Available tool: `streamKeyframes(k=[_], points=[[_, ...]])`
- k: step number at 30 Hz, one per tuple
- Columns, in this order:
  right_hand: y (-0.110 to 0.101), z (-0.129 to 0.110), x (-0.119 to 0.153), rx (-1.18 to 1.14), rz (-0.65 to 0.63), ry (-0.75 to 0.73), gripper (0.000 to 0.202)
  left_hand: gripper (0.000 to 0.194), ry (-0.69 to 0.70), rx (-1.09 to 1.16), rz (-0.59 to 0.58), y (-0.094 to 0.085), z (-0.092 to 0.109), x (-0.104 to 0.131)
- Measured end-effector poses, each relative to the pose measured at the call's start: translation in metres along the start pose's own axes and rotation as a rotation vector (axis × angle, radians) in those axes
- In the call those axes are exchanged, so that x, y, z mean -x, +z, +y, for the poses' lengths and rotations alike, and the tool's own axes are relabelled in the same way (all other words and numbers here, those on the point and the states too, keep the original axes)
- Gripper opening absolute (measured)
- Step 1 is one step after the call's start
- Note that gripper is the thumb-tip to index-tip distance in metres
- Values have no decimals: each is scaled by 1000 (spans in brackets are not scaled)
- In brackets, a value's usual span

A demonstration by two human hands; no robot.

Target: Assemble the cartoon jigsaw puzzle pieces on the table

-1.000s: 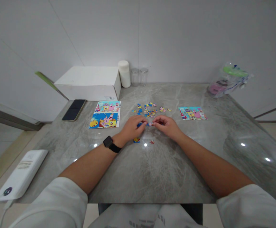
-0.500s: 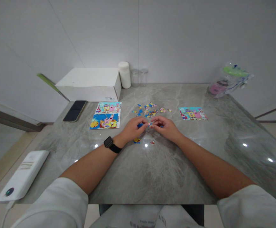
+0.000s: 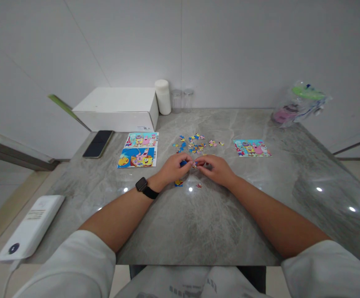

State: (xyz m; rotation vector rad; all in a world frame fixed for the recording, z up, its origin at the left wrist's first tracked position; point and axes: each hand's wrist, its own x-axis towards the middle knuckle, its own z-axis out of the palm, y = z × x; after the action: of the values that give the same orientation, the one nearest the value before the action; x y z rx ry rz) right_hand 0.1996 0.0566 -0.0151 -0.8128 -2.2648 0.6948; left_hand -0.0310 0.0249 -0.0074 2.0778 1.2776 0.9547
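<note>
My left hand (image 3: 177,166) and my right hand (image 3: 214,168) meet at mid-table, both closed at the fingertips on small puzzle pieces (image 3: 194,164). Something blue shows under my left fingers. Beyond the hands lies a loose heap of colourful puzzle pieces (image 3: 196,148). Nearer to me are a yellow and blue piece (image 3: 179,183) and a small reddish piece (image 3: 199,185). A sheet with two cartoon pictures (image 3: 138,157) lies to the left, and a cartoon card (image 3: 252,148) to the right.
A phone (image 3: 98,144), a white box (image 3: 118,109), a white bottle (image 3: 163,97) and two clear jars (image 3: 182,101) stand or lie at the back left. A white power bank (image 3: 31,227) is at the near left. At the back right sits a plastic bag (image 3: 299,105).
The fingers of my right hand have shifted slightly around the pieces at the fingertips. My left hand stays almost where it was.
</note>
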Motion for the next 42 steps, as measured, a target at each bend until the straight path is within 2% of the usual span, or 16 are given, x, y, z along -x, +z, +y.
streamKeyframes(k=[11,18,22,24,27,29,31,35,39,42], points=[[-4,-2,0,148,8,-146,15,23,-7,37,-47,-1,0,1],[-10,-6,2,175,-34,-149,14,27,19,31,-66,0,1,3],[-28,-20,1,179,-65,-143,13,27,147,-56,-49,-9,16,5],[-37,-28,4,172,-79,-113,13,25,221,-134,-21,-18,27,6],[-43,-38,15,145,-123,-47,14,19,262,-200,19,-33,46,10],[-41,-41,26,117,-151,10,13,20,293,-234,-18,-41,57,14],[-36,-41,35,100,-171,64,11,24,322,-295,-103,-44,65,21],[-25,-35,48,137,-207,122,11,25,333,-432,-247,-32,71,42],[-20,-30,54,175,-229,121,9,25,311,-463,-236,-7,68,61],[-18,-33,56,195,-239,132,8,29,300,-467,-239,5,65,67]])
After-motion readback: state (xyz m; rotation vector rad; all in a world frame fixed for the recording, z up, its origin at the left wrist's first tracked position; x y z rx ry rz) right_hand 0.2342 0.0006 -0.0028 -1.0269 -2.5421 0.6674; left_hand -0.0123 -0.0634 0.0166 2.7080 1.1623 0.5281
